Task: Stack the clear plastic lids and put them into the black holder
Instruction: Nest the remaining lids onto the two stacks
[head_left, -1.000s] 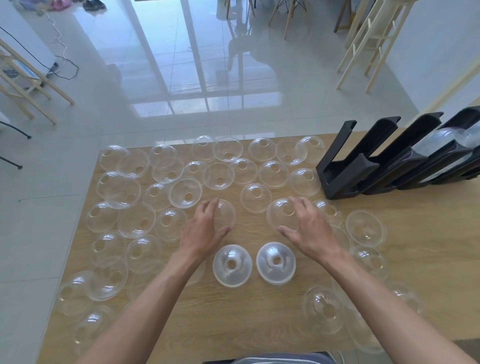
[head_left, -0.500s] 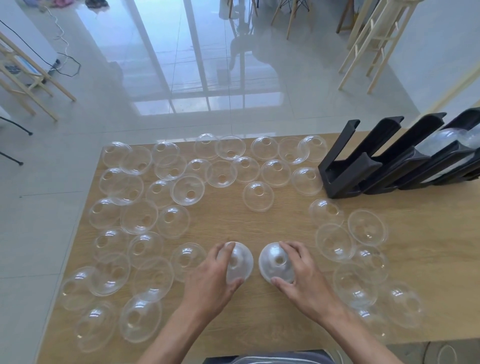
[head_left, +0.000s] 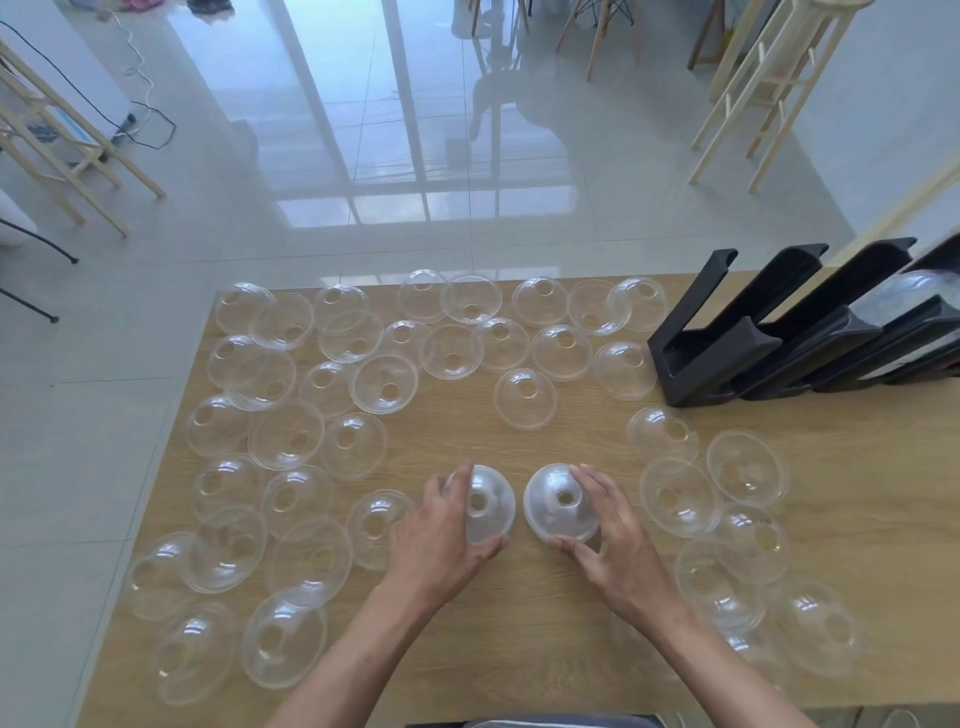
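The table (head_left: 519, 649) runs from a far edge beside the tiled floor (head_left: 415, 130) to a near edge at the bottom of view; its left edge slants down the left side. Bare wood shows in the middle of the table and in front of both hands, between the two crowds of loose lids (head_left: 285, 434). The black holder (head_left: 722, 343) stands at the far right of the table, its leftmost slot empty, with domed lids showing in a slot farther right.

Each lid is a clear dome with a round hole at the top; some lie dome up, others rim up, several overlapping.

The left hand (head_left: 441, 540) grips the left stack (head_left: 488, 504), fingers curled over the far rim, thumb at the near rim. The right hand (head_left: 613, 540) grips the right stack (head_left: 561, 501) the same way. The stacks sit just beside each other, well apart from the holder.
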